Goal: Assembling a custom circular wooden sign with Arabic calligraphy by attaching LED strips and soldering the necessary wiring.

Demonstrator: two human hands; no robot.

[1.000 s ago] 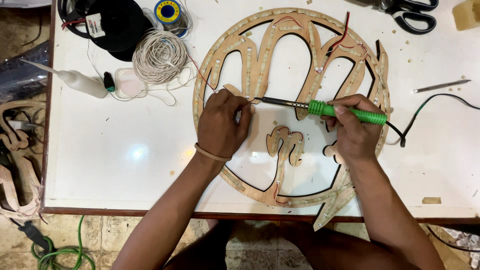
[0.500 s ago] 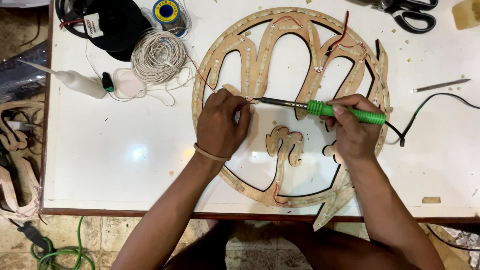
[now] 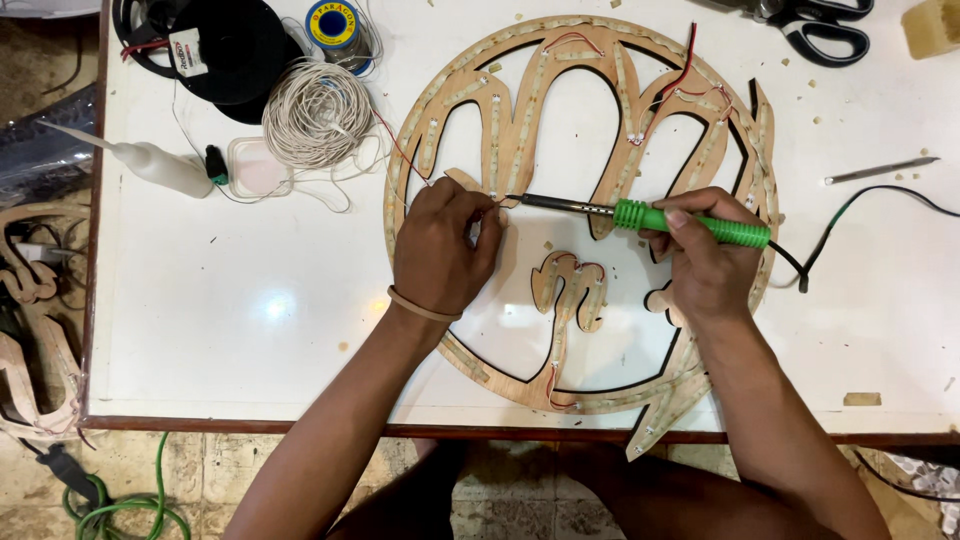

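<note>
Green-handled soldering iron (image 3: 690, 222), with a dark metal shaft, lies level above the middle of a large round wooden cut-out panel (image 3: 590, 60) that rests flat on a white table (image 3: 250, 310). Right hand (image 3: 705, 265) grasps the green handle in a closed fist, thumb on top; the black cord (image 3: 850, 205) runs from the handle end off to the table's right side. Iron tip (image 3: 515, 198) points toward the left hand (image 3: 440, 245), just beside its fingertips. Left hand is curled with fingers pinched together on the panel's inner wooden edge; what they pinch is too small to tell, though a thin red wire (image 3: 395, 140) leads toward them. A pale band (image 3: 422, 305) circles the left wrist. Strips with small light points line the panel's wooden arms. A coil of white wire (image 3: 318, 112) sits near the panel's upper left, beside a spool of solder (image 3: 335, 25) and a black round reel (image 3: 225, 45). A white squeeze bottle (image 3: 150, 165) lies at the left edge. Black-handled scissors (image 3: 820, 25) lie at the top right, well apart from both hands.
</note>
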